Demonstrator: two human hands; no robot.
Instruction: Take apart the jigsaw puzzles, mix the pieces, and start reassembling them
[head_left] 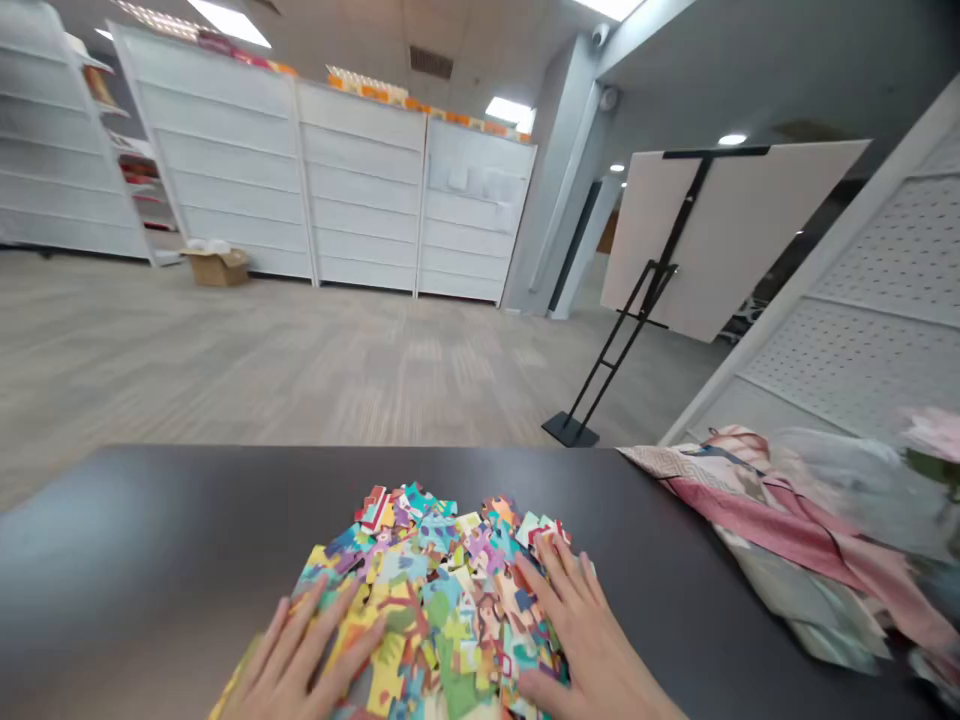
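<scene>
A heap of colourful jigsaw puzzle pieces (435, 580) lies on a dark table (150, 560) in front of me. My left hand (300, 660) rests flat on the left side of the heap, fingers spread. My right hand (585, 640) lies flat on the right side of the heap, fingers stretched out over the pieces. Neither hand grips anything.
A crumpled patterned pink cloth or bag (810, 540) lies at the table's right end. Beyond the table are a black easel stand with a white board (660, 270), white shelving (360, 190), a pegboard panel (870, 330) and a cardboard box (217, 266) on the floor.
</scene>
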